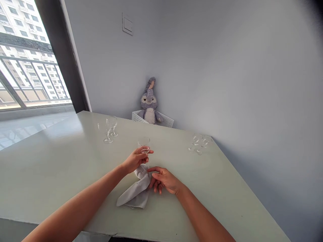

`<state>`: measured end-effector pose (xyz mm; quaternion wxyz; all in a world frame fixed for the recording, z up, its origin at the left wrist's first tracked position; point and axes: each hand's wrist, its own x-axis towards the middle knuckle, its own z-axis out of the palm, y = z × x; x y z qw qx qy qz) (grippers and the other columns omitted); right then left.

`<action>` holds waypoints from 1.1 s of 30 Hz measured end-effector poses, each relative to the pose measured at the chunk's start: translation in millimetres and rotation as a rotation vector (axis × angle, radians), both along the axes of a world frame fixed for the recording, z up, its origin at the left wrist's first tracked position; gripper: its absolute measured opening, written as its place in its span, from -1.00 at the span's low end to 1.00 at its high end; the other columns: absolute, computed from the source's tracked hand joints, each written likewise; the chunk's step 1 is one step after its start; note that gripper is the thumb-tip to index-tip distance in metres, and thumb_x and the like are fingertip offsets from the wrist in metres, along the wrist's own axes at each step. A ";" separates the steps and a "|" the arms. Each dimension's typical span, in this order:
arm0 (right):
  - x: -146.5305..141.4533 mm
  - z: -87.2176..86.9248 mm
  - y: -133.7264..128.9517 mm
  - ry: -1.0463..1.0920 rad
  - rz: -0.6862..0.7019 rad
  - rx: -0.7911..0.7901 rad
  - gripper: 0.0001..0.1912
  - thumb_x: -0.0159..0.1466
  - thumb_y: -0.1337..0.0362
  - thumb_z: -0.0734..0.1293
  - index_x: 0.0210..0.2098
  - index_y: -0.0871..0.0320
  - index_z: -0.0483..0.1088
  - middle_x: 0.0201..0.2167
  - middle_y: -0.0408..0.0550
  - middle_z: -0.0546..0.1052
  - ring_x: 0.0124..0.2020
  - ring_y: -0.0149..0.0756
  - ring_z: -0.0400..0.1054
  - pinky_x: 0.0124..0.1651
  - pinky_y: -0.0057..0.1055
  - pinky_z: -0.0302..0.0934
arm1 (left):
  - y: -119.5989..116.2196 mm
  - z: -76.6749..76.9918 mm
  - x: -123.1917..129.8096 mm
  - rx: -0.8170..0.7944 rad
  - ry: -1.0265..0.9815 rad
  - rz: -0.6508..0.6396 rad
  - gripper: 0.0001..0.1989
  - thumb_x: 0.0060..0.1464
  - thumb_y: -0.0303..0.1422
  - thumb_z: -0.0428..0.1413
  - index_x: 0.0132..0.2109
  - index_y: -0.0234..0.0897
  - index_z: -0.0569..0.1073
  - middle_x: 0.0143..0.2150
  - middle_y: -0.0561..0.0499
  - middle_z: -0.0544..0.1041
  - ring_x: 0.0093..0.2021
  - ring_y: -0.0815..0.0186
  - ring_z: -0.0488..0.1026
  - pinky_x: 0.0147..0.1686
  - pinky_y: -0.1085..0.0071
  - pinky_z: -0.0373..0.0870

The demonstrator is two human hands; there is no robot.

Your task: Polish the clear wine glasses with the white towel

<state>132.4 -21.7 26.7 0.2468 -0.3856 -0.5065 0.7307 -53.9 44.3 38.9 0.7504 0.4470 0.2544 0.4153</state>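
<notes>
From the head camera, the left hand [135, 160] was raised just above a white cloth [135, 193] and was grasping a small stemmed glass [144, 143]. Its curled fingers [144, 152] closed around the lower bowl and stem, a hold that seemed to keep the glass upright, though whether its foot met the cloth was hidden. The right hand [164, 179] was grasping nothing: its loose fingers [154, 183] were released and slightly bent, hovering at the cloth's edge just beside the left hand. The cloth lay in a crumpled, twisted fold on the pale green table [50, 161], close to the near edge, probably placed there within easy reach of both hands. Farther off, two stemmed glasses [108, 129] stood close together on the left and two more [199, 144] on the right, the pairs well apart, perhaps to avoid knocks. Beyond them, a grey plush rabbit [149, 102] sat in a white perforated basket [161, 120] against the wall
</notes>
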 end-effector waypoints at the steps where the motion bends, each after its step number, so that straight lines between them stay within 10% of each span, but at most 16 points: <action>1: 0.7 0.3 0.3 0.000 -0.014 -0.005 -0.50 0.18 0.05 0.24 0.04 0.16 0.18 -0.49 -0.09 0.50 -0.62 -0.43 0.36 -0.72 -0.61 0.11 | -0.3 -0.2 0.5 0.013 0.010 0.011 -0.72 -0.04 -0.39 0.13 -0.13 -0.24 0.32 -0.10 -0.06 0.43 -0.52 0.54 0.34 -0.49 0.54 0.22; 10: -13.7 2.6 -11.3 0.039 -0.025 -0.075 -0.53 0.15 -0.01 0.25 -0.04 0.13 0.29 -0.37 -0.06 0.46 -0.57 -0.38 0.41 -0.69 -0.54 0.21 | 0.0 1.6 4.5 0.138 0.170 0.111 -0.73 -0.02 -0.22 0.09 -0.20 -0.28 0.30 -0.20 -0.01 0.40 -0.51 0.50 0.35 -0.44 0.47 0.25; 15: -23.6 -1.0 -10.5 0.032 -0.275 0.011 -0.58 0.02 0.00 0.36 -0.39 0.29 0.42 -0.51 -0.08 0.43 -0.62 -0.47 0.30 -0.68 -0.57 0.14 | 1.2 0.9 6.0 0.323 0.307 0.209 -0.75 -0.01 -0.23 0.08 -0.24 -0.27 0.24 -0.39 0.08 0.40 -0.44 0.42 0.40 -0.37 0.45 0.23; 25: 4.4 -8.7 14.7 0.341 -0.887 -0.015 -0.64 -0.23 0.34 0.52 -0.45 0.14 0.36 -0.60 -0.25 0.42 -0.55 -0.44 0.29 -0.45 -0.48 0.23 | -5.3 8.8 1.7 0.445 0.297 0.163 -0.61 -0.10 -0.20 0.18 -0.21 -0.25 0.19 -0.29 -0.04 0.45 -0.17 0.24 0.40 -0.27 0.40 0.24; 33: 18.2 -7.2 19.3 0.394 -0.680 -0.112 -0.75 -0.11 0.28 0.46 -0.43 0.20 0.41 -0.51 -0.11 0.49 -0.48 -0.34 0.34 -0.40 -0.41 0.23 | -6.5 6.1 5.6 0.422 0.282 0.177 -0.58 -0.11 -0.13 0.16 -0.21 -0.24 0.18 -0.32 0.00 0.41 -0.17 0.23 0.41 -0.32 0.44 0.22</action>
